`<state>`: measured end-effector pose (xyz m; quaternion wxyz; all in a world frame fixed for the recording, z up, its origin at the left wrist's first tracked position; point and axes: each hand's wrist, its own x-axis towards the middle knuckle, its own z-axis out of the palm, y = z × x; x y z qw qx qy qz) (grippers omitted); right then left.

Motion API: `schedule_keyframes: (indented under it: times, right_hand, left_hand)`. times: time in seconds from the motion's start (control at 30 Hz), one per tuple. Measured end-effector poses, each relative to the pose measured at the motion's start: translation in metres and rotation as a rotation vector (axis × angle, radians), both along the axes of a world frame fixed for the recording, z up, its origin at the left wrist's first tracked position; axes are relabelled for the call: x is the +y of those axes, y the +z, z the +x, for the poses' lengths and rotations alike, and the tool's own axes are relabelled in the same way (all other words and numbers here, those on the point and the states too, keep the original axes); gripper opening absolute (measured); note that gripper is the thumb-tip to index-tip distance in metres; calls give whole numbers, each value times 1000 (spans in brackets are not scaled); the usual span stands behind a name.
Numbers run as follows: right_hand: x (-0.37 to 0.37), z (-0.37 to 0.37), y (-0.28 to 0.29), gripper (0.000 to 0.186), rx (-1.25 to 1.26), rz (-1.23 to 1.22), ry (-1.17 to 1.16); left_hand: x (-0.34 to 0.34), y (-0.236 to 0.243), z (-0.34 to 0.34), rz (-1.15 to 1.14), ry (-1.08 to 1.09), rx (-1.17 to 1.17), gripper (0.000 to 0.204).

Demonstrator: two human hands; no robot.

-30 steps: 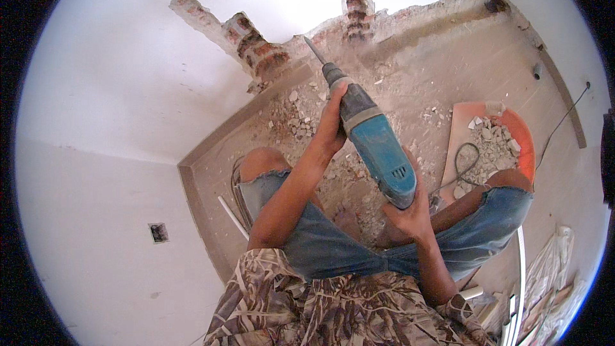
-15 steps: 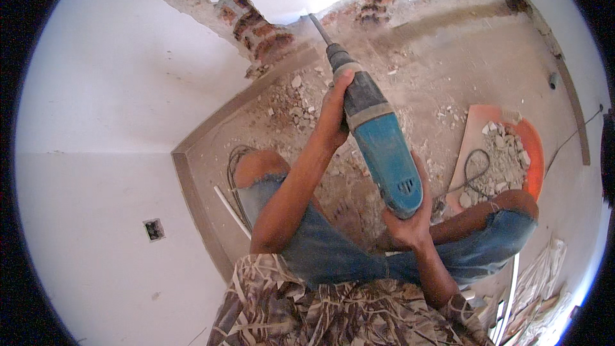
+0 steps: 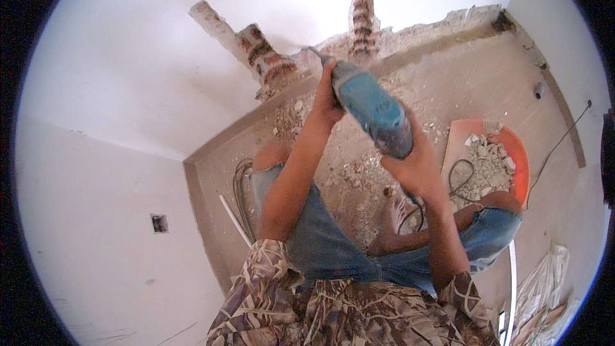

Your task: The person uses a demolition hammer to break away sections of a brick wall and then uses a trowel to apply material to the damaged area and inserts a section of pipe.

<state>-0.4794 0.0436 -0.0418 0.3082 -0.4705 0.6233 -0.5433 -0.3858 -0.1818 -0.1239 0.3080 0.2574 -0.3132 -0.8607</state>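
A blue and black rotary hammer (image 3: 370,104) is held in both my hands, pointing up and to the left. My left hand (image 3: 328,97) is wrapped round its front part, behind the chisel bit (image 3: 314,52). At the back end, my right hand (image 3: 418,165) is closed on the handle, whose grip is partly hidden by the fingers. The bit's tip is at the lower edge of the white wall (image 3: 275,0), next to a broken strip of exposed masonry (image 3: 333,45); whether it touches cannot be made out.
Two chased channels, a slanting one (image 3: 259,54) and an upright one (image 3: 362,9), bare brick in the wall. Rubble (image 3: 359,173) litters the floor between my legs. An orange pan (image 3: 521,154) of debris stands by my right knee. Cable (image 3: 240,182) lies coiled by my left knee.
The rotary hammer has tilted up, its back end rising away from me with my right hand. Its bit remains near the wall's lower edge. The view has shifted slightly.
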Motion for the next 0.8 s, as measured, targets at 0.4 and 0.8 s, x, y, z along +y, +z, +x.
schedule_keyframes:
  times: [0.4,0.8]
  right_hand:
    - [78,20,-75,92,-245,-81,-65]
    - [33,32,-81,92,-251,-27,-78]
  left_hand:
    - [61,-20,-7,7,-50,-155,56]
    - [15,-41,3,8,2,-89,58]
